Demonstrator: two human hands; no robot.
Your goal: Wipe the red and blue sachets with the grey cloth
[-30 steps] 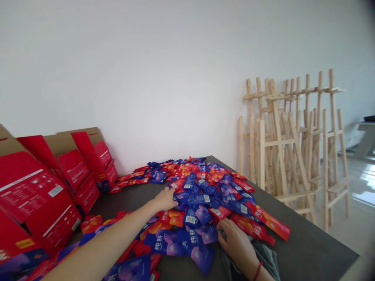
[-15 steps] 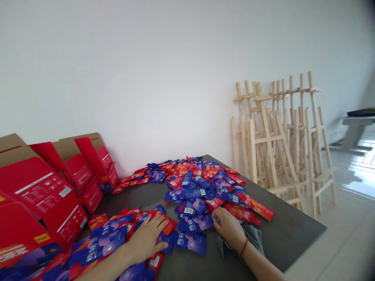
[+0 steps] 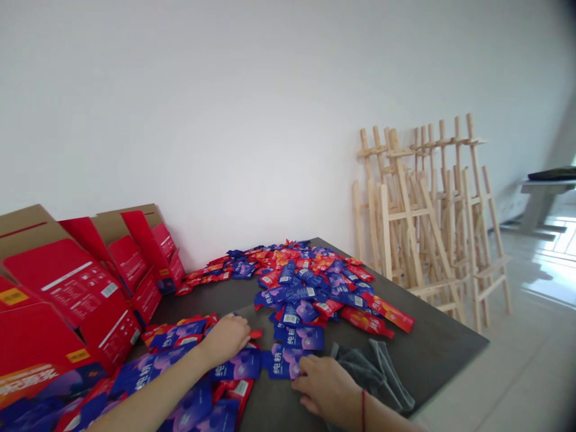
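My right hand (image 3: 327,385), with a red cord at the wrist, has its fingertips closed on the right edge of a blue packet (image 3: 279,362) lying on the dark table. My left hand (image 3: 228,339) is curled over the near-left packet pile (image 3: 155,367). A red packet's end (image 3: 256,334) pokes out by its fingers, but whatever they grip is hidden. Just below that hand lies another blue packet (image 3: 240,364) with a purple picture. A crumpled grey cloth (image 3: 375,372) rests to the right of my right hand.
A large heap of red and blue packets (image 3: 310,282) spreads toward the back of the table (image 3: 443,343). Open red cartons (image 3: 76,294) stand along the left. Beyond the table's right edge, wooden easels (image 3: 409,210) lean by the white wall (image 3: 252,120).
My right hand has moved left and nearer, off the cloth and onto the blue packet. My left hand has risen slightly and its spread fingers have curled. The view has shifted slightly.
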